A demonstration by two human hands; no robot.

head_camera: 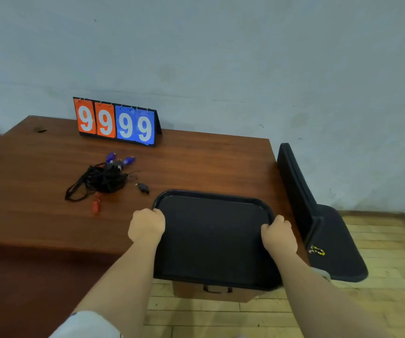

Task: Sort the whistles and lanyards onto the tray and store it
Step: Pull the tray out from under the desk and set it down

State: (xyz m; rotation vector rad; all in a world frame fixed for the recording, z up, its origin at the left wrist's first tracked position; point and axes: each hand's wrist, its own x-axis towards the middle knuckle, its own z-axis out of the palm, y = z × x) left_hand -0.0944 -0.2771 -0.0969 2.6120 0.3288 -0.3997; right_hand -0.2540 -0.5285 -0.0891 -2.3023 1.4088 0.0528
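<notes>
**Gripping the black tray by both side rims**

Both hands are on the black tray, one on each side. The left hand has its fingers curled over the left rim near the far corner. The right hand is clenched round the right rim in the same way.

The far half of the tray lies over the near right corner of the brown table, and its near edge juts out past the table front, above the floor. I cannot tell whether it rests on the wood or is held just off it.

The whistles and lanyards sit on the table, left of the tray and apart from it:
- A tangle of black lanyards is bunched in one heap.
- Two blue whistles lie at the far side of the heap.
- A black whistle lies just right of the heap, the nearest piece to the tray.
- A red whistle lies at the near side of the heap.

A flip scoreboard stands at the back of the table against the wall. It reads 99 in orange and 99 in blue.

A dark folding chair stands just right of the table, with a small yellow-and-black object on its seat, too small to identify. A brown box shows on the plank floor below the tray's near edge.
</notes>
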